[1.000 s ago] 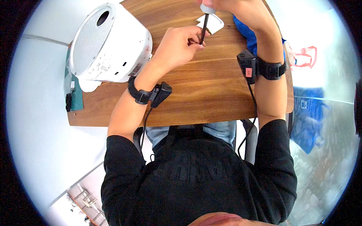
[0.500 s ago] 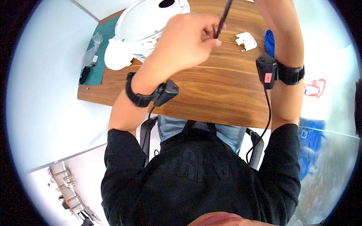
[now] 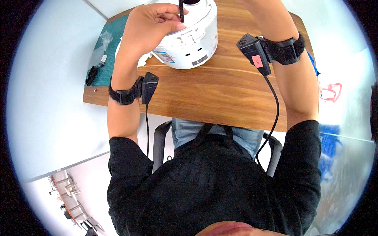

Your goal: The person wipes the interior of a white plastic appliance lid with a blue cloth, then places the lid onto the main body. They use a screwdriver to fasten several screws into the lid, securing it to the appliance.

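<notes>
A round white appliance (image 3: 204, 53), much like a rice cooker, stands at the far side of the table with a dark round opening in its top. My left hand (image 3: 145, 27) is over its near left side, thumb and fingers closed on a thin black rod (image 3: 181, 11). The rod is upright and runs out of the top of the view, so its kind cannot be made out. Of my right arm only the forearm (image 3: 293, 78) shows; the hand lies beyond the top edge. Part of a white piece (image 3: 144, 59) shows beside my left wrist.
The wooden table (image 3: 220, 98) has a green cutting mat (image 3: 103, 76) at its left with clear plastic wrapping (image 3: 105, 39) and a small black item (image 3: 91, 75). Something blue (image 3: 314, 65) shows behind my right forearm. Black cables hang from both wrist-worn devices.
The white appliance now stands further right and more upright. My left hand has moved left, still with the rod. My right forearm has shifted left, and the small white part on the table is out of sight.
</notes>
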A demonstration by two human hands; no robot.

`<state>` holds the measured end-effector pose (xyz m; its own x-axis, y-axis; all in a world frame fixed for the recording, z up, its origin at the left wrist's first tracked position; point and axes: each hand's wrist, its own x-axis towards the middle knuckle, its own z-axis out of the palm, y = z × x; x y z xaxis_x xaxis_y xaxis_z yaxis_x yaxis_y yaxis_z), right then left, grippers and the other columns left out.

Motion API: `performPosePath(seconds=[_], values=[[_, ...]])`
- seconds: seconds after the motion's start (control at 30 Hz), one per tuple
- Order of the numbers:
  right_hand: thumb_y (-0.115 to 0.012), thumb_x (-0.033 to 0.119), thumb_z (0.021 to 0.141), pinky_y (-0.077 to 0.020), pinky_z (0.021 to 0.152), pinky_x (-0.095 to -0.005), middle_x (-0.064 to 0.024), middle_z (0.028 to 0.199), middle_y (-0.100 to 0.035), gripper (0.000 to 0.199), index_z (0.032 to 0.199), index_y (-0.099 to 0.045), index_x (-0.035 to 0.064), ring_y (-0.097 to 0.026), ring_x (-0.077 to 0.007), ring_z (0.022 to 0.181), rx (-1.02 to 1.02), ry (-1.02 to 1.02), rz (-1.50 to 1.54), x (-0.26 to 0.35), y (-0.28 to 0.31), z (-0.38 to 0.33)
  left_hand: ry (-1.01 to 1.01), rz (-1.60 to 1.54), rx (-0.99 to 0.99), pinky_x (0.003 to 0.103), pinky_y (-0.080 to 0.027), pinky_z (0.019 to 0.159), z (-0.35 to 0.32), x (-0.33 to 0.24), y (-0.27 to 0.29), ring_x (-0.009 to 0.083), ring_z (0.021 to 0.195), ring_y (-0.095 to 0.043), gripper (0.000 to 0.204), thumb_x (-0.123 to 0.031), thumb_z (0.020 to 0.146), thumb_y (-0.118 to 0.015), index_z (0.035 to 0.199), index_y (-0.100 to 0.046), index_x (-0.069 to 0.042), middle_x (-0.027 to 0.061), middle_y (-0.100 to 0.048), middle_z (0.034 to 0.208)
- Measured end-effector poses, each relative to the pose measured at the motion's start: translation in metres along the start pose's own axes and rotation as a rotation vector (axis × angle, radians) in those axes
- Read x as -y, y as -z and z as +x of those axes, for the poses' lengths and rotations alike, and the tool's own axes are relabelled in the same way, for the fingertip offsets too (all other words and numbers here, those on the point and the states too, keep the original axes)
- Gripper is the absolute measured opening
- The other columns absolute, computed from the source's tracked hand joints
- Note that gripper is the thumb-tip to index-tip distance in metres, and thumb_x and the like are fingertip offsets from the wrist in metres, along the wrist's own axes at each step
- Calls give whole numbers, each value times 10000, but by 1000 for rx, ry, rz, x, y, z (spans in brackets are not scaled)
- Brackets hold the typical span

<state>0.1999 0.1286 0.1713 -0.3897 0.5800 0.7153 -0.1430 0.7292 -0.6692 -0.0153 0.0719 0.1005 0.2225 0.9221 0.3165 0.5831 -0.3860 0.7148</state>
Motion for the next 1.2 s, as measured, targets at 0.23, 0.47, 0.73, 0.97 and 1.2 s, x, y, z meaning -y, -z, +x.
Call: performPosePath(seconds=[0.23,0.47,0.73,0.97,1.2], values=[[-783,94,893,-537,650,-269,-111,820,-727,398,1205,-632,-101,-678,-135,713,10,85,-50,-7,-8,-4,-53,-61,20,229,-528,762,-1,18,-4,73,809,-647,282,-19,835,-795,1116,-788,-42,10,-739,874],[-778,93,899,-538,648,-262,-103,832,-725,396,1215,-632,-95,-678,-131,727,30,60,-75,-4,-6,-7,-56,16,10,238,-524,789,-3,16,-3,77,828,-656,283,-31,839,-795,1120,-793,-65,6,-745,881],[-773,101,905,-552,664,-270,-127,853,-730,415,1220,-617,-118,-688,-144,744,42,103,-65,4,-7,-11,-89,32,-16,236,-519,795,-3,18,-5,75,840,-656,280,-58,843,-800,1122,-796,-73,14,-746,884],[-777,115,904,-546,653,-264,-126,830,-728,406,1205,-628,-113,-685,-144,722,35,95,-128,-6,-5,-7,-80,11,5,227,-533,788,-3,19,-7,78,847,-661,271,-70,856,-800,1126,-788,-56,12,-735,907],[-799,144,887,-527,617,-256,-119,819,-723,368,1128,-651,-90,-675,-135,708,7,69,-178,-6,-6,-7,-98,-95,-23,222,-548,781,1,14,-10,77,859,-670,214,-129,914,-785,1092,-773,-10,38,-753,957]])
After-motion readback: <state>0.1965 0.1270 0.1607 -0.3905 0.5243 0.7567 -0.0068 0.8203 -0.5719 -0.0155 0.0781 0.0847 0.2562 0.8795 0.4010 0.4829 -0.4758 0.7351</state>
